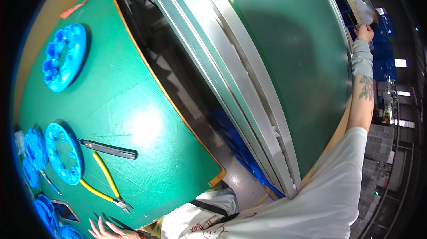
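Note:
At the lower edge my left hand (106,230) is open, its fingers spread over the near edge of the green table mat (147,172). Closest to it lies a dark phone-like rectangle (66,211). Yellow-handled cutting pliers (109,176) rest on the mat with their handles apart, beside a black utility knife (109,148). A blue scalloped plastic ring (79,164) lies next to these tools. Far off at the upper right, my right hand (364,32) is closed at the far edge of the green belt; what its fingers hold is too small to make out.
Another blue ring (79,63) sits farther up the mat. Several blue plastic parts (35,149) crowd its left edge, near a thin blue pen-like stick (50,182). A metal rail (240,88) borders the wide green belt (289,48). Blue sheeting (238,143) hangs in the gap between.

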Available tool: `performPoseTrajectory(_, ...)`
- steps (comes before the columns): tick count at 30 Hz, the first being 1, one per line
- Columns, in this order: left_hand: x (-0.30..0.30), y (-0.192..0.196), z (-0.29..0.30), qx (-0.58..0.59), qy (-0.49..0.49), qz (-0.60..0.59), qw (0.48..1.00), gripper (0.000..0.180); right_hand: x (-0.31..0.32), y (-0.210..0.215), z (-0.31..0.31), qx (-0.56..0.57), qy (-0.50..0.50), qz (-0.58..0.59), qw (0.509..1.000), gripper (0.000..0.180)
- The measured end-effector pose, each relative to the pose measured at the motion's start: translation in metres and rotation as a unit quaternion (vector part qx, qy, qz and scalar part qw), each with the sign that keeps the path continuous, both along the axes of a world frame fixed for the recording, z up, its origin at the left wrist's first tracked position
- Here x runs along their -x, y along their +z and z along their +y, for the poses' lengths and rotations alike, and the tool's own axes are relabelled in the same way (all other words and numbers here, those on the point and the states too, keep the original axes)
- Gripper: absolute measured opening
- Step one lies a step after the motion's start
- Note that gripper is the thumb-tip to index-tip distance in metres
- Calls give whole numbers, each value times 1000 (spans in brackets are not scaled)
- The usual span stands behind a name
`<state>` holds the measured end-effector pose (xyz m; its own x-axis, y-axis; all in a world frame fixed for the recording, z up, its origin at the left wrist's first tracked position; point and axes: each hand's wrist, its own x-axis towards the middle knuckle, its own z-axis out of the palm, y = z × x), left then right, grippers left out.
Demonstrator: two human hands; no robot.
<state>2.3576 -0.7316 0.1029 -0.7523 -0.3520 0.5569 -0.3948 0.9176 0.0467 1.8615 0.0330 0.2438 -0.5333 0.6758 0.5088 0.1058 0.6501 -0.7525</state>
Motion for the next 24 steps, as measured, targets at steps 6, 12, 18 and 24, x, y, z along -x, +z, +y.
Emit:
performPoseTrajectory(6,-12,6,1,-20,26,-1,999,39,68,6,-168,563,545,-94,614,38)
performPoseTrajectory(12,-13,16,2,-99,75,-7,992,27,137,-18,-233,723,587,69,358,33)
performPoseTrajectory(18,-17,23,6,-116,76,-7,990,20,78,-4,-260,567,578,90,580,45)
performPoseTrajectory(24,28,58,6,-423,-290,154,845,34,-142,52,-428,20,681,37,731,48)
